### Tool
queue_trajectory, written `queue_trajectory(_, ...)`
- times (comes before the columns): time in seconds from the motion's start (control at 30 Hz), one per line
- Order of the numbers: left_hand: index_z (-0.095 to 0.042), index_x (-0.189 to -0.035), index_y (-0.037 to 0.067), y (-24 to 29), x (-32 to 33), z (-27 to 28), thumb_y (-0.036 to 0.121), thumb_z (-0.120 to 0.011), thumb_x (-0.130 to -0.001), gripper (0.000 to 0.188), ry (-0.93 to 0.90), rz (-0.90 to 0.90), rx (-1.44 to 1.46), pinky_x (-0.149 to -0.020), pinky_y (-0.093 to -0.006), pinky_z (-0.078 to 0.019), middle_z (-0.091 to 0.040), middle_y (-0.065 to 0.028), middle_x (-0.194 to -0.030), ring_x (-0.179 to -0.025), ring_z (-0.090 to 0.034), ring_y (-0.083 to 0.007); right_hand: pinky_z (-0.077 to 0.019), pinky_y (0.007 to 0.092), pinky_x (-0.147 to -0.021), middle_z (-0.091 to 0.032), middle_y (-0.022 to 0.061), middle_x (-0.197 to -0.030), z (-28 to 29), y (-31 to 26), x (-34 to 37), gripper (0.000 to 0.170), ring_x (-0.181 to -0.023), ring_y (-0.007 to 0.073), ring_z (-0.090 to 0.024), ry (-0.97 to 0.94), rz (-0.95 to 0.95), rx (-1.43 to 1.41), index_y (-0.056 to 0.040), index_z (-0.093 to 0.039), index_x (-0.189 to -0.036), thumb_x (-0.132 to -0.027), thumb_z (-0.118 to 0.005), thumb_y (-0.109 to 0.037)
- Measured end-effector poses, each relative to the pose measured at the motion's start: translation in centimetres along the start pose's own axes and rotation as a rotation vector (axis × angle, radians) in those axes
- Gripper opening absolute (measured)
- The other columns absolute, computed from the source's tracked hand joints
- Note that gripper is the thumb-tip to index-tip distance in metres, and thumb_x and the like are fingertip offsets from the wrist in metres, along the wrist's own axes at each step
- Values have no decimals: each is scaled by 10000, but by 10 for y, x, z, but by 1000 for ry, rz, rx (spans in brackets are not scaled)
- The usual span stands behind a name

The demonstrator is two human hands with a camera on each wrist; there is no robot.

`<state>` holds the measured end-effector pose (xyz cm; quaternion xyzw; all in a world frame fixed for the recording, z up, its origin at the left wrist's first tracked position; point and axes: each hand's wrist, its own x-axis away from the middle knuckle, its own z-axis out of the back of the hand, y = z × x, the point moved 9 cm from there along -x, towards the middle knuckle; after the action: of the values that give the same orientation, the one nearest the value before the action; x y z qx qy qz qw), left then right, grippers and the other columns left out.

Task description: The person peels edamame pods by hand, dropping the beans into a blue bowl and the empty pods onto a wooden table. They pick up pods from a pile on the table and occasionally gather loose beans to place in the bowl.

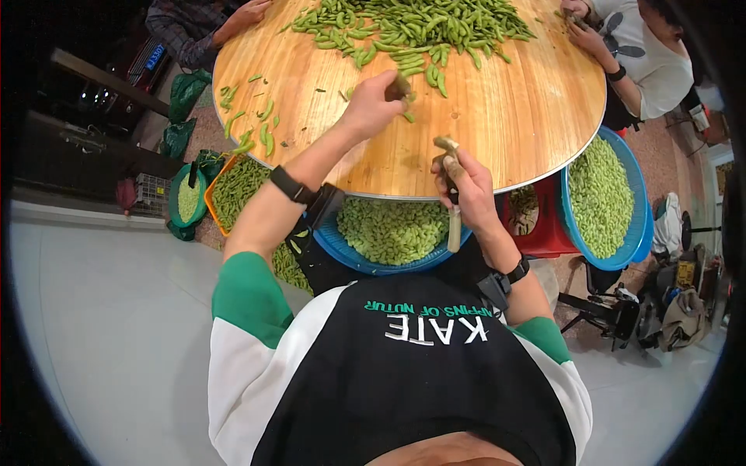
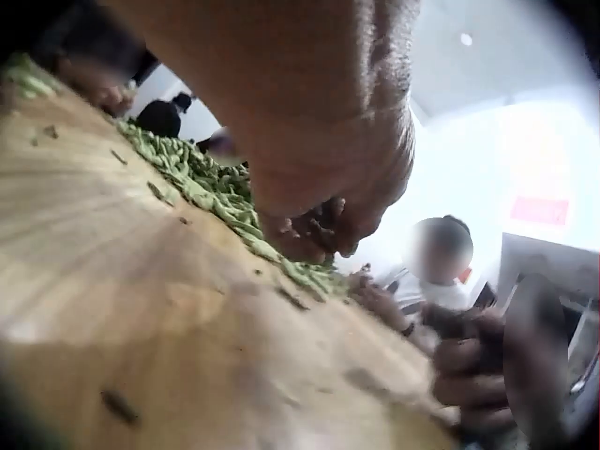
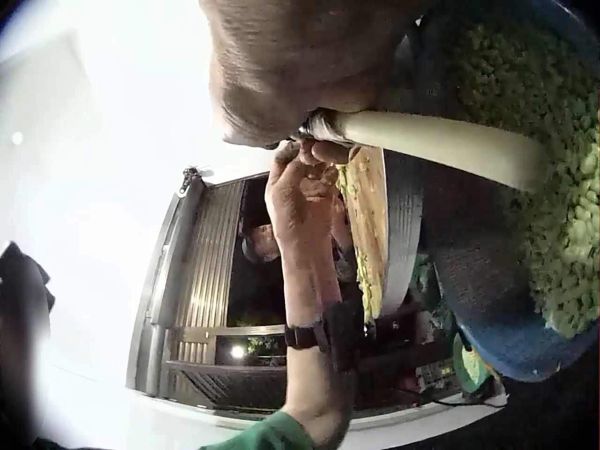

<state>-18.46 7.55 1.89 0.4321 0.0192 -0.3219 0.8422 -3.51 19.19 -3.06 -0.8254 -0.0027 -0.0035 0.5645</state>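
Observation:
My left hand [image 1: 374, 105] is over the table, left of centre, with fingers bent and dark coverings at the fingertips. A green pod [image 1: 409, 117] lies just below those fingertips; whether they pinch another is too blurred to tell. In the left wrist view the hand [image 2: 323, 178] curls downward beside the green pods [image 2: 211, 195]. My right hand [image 1: 472, 190] grips a tool by the table's near edge, its pale handle [image 1: 454, 231] pointing down. The right wrist view shows that pale handle [image 3: 441, 145] sticking out from under the hand [image 3: 291, 70]; its other end is hidden.
A large pile of pods [image 1: 420, 23] covers the far part of the round table [image 1: 513, 101]. Loose pods [image 1: 266, 140] lie at left. Below the near edge stands a blue basin [image 1: 334, 247] of shelled beans, with another basin [image 1: 642, 186] at right. Two people sit across.

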Motion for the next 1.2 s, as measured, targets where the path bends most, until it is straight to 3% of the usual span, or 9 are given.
queue_trajectory(0.1,-641,-907,-3,19,31,-16,25,-666,-809,105,-114,272,787,-477,-180,-418,-619,-7,-746,-594,-553,-53,-394,201,-426,-562,45,-826,-1,-3,1,344,-555,67,-464,48,-43,-98,-10,-460,-1290,-982,-445,-162)
queue_trajectory(0.2,-646,-886,6,32,57,-30,18,-657,-816,71,-167,341,988,-474,-186,-420,-614,-10,-722,-566,-543,-61,-390,203,-423,-573,48,-831,-3,4,5,272,-559,74,-471,49,-71,-173,-31,-500,-1209,-983,-454,-175)
queue_trajectory(0.4,-614,-876,-3,32,81,-41,6,-629,-841,39,-153,394,965,-456,-177,-391,-586,0,-717,-550,-512,-53,-364,198,-427,-554,81,-859,-22,7,12,356,-561,88,-446,-90,-106,-281,-42,-427,-1318,-987,-438,-172)
queue_trajectory(0.47,-629,-830,5,32,82,-37,17,-639,-829,15,-121,389,928,-466,-181,-389,-595,-5,-688,-545,-507,-51,-366,196,-425,-575,45,-820,-27,3,14,215,-548,71,-455,-92,-96,-313,-37,-522,-1127,-983,-463,-185)
queue_trajectory(0.7,-614,-803,14,27,87,-33,21,-632,-835,37,-87,360,972,-485,-197,-399,-593,-8,-695,-566,-517,-66,-359,190,-422,-568,37,-807,-30,4,12,219,-540,63,-448,-105,-62,-247,-15,-544,-1121,-976,-473,-164)
queue_trajectory(1.0,-592,-907,-11,24,104,-69,63,-625,-855,97,-416,673,1585,-506,-243,-442,-611,-47,-816,-657,-563,-120,-354,194,-404,-568,70,-813,-27,17,17,165,-527,81,-440,-138,-237,-466,-43,-538,-1074,-954,-511,-152)
queue_trajectory(1.07,-576,-903,-19,31,88,-34,82,-618,-868,115,-150,130,735,-548,-292,-468,-618,-45,-848,-677,-568,-139,-354,190,-398,-565,95,-844,-24,33,17,182,-535,89,-435,-106,-347,-645,-62,-519,-1109,-950,-515,-149)
queue_trajectory(1.13,-550,-858,-13,47,88,-22,57,-623,-823,107,-125,57,578,-574,-341,-472,-591,-69,-788,-647,-572,-204,-354,187,-397,-561,100,-854,-28,30,17,192,-540,88,-434,-122,-360,-693,-67,-512,-1122,-948,-517,-147)
queue_trajectory(1.2,-530,-797,4,92,96,0,35,-633,-744,120,42,-362,-110,-568,-368,-463,-515,-109,-702,-626,-557,-280,-354,184,-397,-557,105,-863,-36,29,22,203,-544,88,-432,-134,-395,-746,-72,-505,-1135,-946,-519,-145)
